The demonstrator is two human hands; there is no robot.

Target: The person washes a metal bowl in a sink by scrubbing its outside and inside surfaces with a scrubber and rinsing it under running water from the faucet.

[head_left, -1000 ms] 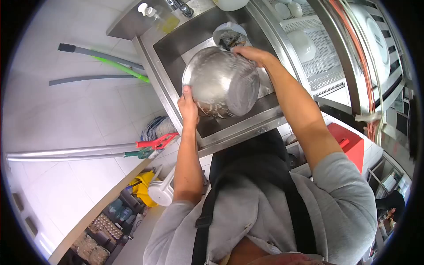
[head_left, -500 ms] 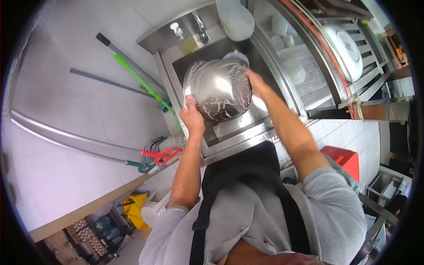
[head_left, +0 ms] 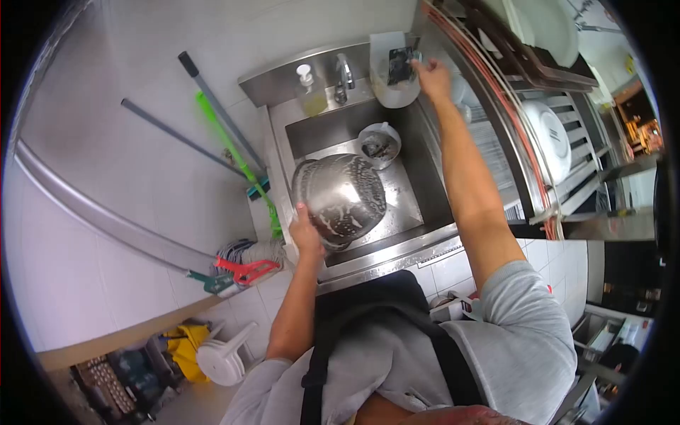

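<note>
My left hand [head_left: 306,234] grips the rim of a large metal bowl [head_left: 347,198], bottom up and tilted over the sink [head_left: 414,177]. White suds streak its shiny outside. At the back right, my right hand [head_left: 433,79] has its fingers pinched at the edge of a dark rectangular pad [head_left: 401,66]. The pad is in front of or against a whitish plastic container [head_left: 394,95]; which of these I cannot tell. Behind the metal bowl, a small white bowl [head_left: 380,136] with dark residue sits in the sink.
A soap pump bottle [head_left: 310,95] and the tap [head_left: 344,74] stand along the sink's back ledge. To the right rises a metal rack [head_left: 489,92] with a white basin [head_left: 547,142]. Broom handles [head_left: 212,117] and a red-handled tool [head_left: 246,270] lean at the left wall.
My right hand has left the metal bowl and reached to the back right, where the dark pad now shows. My left hand keeps the bowl, uncovering the small white bowl behind it.
</note>
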